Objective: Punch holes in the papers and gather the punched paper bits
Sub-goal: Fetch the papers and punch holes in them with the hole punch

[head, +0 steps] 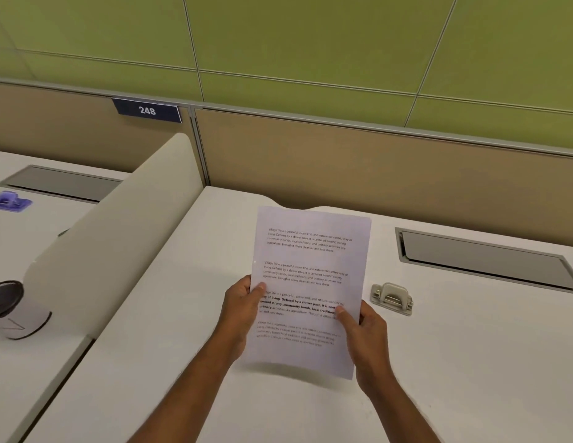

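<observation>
Thumbs (258, 287) pressed on printed face, remaining fingers curled behind. Left hand (243, 306) pinching left edge, right hand (366, 334) pinching right edge of papers (310, 266), raised off desk (182, 314) in front of body. Two-edge grip likely for keeping sheets squared and flat before punching. Long axis running away from body, far end leaning slightly right, text upright to holder. Hole punch (392, 298) on desk just right of papers, apart, untouched; probably next stop for a margin.

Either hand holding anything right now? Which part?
Both. The left hand pinches the printed paper at its left edge, the right hand at its right edge, lower half. The hole punch lies untouched.
</observation>
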Available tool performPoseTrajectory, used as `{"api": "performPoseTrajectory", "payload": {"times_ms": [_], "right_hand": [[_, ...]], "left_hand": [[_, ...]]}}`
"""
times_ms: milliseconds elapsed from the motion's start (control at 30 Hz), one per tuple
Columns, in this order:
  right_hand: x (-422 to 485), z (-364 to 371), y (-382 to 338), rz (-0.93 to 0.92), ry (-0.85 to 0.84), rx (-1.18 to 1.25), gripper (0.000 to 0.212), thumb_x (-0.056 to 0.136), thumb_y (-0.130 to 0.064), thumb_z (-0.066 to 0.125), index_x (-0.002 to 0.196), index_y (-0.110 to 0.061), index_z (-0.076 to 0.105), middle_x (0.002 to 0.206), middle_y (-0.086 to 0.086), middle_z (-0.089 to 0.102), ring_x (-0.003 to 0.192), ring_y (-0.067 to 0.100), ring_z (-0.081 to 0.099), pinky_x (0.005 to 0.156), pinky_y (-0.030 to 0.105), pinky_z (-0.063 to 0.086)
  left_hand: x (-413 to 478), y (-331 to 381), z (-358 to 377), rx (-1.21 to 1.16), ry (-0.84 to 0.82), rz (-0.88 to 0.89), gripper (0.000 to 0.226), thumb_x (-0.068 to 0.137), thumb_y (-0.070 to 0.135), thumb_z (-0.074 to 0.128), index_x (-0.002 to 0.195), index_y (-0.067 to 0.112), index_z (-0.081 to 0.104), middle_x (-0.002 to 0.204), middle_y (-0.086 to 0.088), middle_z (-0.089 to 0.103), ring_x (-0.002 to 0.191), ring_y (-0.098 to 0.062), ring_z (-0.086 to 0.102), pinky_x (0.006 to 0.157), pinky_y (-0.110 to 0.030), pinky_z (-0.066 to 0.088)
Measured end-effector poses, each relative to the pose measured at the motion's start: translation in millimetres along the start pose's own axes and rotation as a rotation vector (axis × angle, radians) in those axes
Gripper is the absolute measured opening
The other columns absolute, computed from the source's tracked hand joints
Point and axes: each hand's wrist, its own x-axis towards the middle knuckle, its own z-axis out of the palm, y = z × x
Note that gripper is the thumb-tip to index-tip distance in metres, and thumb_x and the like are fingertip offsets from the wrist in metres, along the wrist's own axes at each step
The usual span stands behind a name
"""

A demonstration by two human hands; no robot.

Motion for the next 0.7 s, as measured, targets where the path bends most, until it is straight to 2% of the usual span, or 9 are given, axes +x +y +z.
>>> {"api": "performPoseTrajectory", "payload": {"times_ms": [133,267,333,433,600,700], "right_hand": [[8,12,-2,0.087,0.02,0.055,0.017,0.093,-0.01,0.066,0.103,-0.022,0.073,0.095,-0.005,0.079,0.083,0.019,0.076,0.071,0.037,0.061],[19,30,-4,0.222,-0.021,0.124,0.023,0.09,-0.002,0.065,0.108,-0.014,0.074,0.098,0.001,0.08,0.086,0.027,0.076,0.077,0.043,0.062],[24,42,-4,0.269,-0.04,0.136,0.023,0.089,0.0,0.065,0.107,-0.012,0.074,0.099,0.005,0.08,0.087,0.029,0.076,0.076,0.042,0.062],[32,67,-1,0.322,-0.069,0.136,0.021,0.088,0.002,0.064,0.103,-0.009,0.074,0.096,0.007,0.08,0.084,0.03,0.076,0.072,0.041,0.062],[44,118,14,0.378,-0.082,0.145,0.021,0.084,0.008,0.064,0.1,-0.004,0.073,0.097,0.012,0.078,0.087,0.034,0.074,0.082,0.05,0.061],[50,149,25,0.375,-0.088,0.126,0.022,0.083,0.009,0.063,0.093,-0.007,0.074,0.096,0.012,0.078,0.082,0.029,0.074,0.078,0.041,0.061]], "left_hand": [[9,1,-21,0.051,-0.027,-0.057,0.016,0.098,0.02,0.058,0.109,0.023,0.07,0.101,0.003,0.078,0.09,-0.017,0.075,0.073,-0.034,0.06],[7,-10,-55,0.091,-0.059,-0.114,0.018,0.094,0.016,0.064,0.111,0.02,0.069,0.104,0.002,0.078,0.092,-0.017,0.075,0.074,-0.029,0.056],[5,-18,-72,0.094,-0.047,-0.136,0.02,0.092,0.015,0.067,0.111,0.019,0.068,0.103,0.002,0.078,0.093,-0.017,0.075,0.075,-0.027,0.055],[5,-29,-91,0.102,0.04,-0.147,0.018,0.09,0.015,0.069,0.108,0.02,0.07,0.1,0.004,0.078,0.09,-0.016,0.075,0.069,-0.021,0.054],[25,-43,-117,0.225,0.254,-0.143,0.011,0.091,0.015,0.067,0.101,0.019,0.071,0.097,0.003,0.077,0.09,-0.02,0.071,0.069,-0.027,0.053],[43,-47,-133,0.358,0.364,-0.104,0.008,0.091,0.012,0.067,0.098,0.015,0.069,0.097,-0.002,0.074,0.083,-0.019,0.067,0.061,-0.025,0.049]]}}
